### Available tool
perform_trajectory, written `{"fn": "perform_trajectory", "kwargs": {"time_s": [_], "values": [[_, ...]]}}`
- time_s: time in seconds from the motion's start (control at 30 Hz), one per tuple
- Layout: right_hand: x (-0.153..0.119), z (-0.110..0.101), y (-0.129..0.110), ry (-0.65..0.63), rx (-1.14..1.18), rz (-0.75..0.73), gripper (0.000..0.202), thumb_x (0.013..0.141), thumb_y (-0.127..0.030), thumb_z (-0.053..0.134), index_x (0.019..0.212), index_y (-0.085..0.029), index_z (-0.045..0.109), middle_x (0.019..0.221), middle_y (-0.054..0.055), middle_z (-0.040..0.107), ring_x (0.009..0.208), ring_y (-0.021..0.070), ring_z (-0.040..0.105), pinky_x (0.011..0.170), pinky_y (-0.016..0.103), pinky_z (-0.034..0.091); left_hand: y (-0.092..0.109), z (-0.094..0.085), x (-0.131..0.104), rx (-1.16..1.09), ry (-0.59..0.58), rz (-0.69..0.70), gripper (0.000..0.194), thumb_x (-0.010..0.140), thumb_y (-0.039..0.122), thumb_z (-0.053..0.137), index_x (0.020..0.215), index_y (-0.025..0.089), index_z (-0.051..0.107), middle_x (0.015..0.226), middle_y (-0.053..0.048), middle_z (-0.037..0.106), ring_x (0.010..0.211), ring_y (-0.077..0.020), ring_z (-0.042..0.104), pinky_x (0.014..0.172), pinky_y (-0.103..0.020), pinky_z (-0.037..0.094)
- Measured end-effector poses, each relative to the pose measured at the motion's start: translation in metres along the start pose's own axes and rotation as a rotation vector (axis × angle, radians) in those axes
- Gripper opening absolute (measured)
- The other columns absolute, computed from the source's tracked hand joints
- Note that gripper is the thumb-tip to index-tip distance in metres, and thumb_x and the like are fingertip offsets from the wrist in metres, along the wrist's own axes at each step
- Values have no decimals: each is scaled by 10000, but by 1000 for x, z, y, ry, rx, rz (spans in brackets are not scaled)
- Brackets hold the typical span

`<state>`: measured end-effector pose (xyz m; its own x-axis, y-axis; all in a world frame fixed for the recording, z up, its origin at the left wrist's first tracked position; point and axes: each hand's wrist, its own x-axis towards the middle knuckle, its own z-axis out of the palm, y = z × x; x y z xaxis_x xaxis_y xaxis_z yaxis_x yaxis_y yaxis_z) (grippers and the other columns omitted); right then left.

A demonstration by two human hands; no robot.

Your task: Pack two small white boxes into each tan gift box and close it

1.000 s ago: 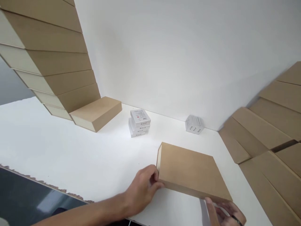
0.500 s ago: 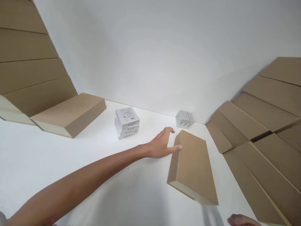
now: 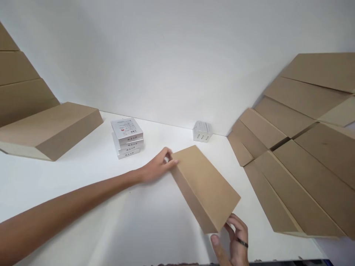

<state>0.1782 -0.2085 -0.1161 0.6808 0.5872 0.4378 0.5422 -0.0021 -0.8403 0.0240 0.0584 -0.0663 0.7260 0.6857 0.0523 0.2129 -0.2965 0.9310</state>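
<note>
I have the left hand (image 3: 155, 168) pinching the far corner of one brown box (image 3: 206, 181); the right hand (image 3: 237, 248) half-curls round its near end, hold unclear, thumb seemingly off, so that end could slip. Beyond the left hand sit four stacked cartons (image 3: 127, 139) leftward, three grouped cartons (image 3: 202, 132) rightward; flanking brown boxes (image 3: 301, 170) outrun my view.

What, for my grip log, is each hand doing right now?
Left hand: closed on the far left corner of the brown box.
Right hand: at the box's near end; whether it grips cannot be told.
</note>
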Motion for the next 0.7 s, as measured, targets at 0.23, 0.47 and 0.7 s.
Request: {"fn": "perform_trajectory", "kwargs": {"time_s": [0.23, 0.47, 0.7], "values": [[17, 3, -10, 163, -46, 376, 678, 786, -728, 692, 1176, -232, 445, 1109, 65, 525, 1029, 259, 531, 921, 415, 391, -15, 12, -94, 57, 70, 11, 304, 1069, 474, 377, 871, 243, 384, 858, 13, 454, 769, -179, 406, 711, -323, 375], [15, 2, -11, 147, 16, 399, 689, 756, -800, 662, 1093, -240, 441, 983, 18, 532, 943, 223, 538, 863, 376, 414, -9, 30, -110, 7, 157, -62, 323, 1045, 505, 382, 854, 245, 380, 781, 21, 440, 714, -177, 389, 661, -315, 359], [6, -9, -10, 19, -17, 524, 777, 718, -868, 642, 1146, -233, 509, 881, 48, 697, 827, 249, 666, 720, 353, 512, 9, 9, -118, 157, 58, -74, 315, 980, 488, 518, 807, 225, 527, 772, 4, 590, 732, -179, 515, 695, -315, 422]]}}
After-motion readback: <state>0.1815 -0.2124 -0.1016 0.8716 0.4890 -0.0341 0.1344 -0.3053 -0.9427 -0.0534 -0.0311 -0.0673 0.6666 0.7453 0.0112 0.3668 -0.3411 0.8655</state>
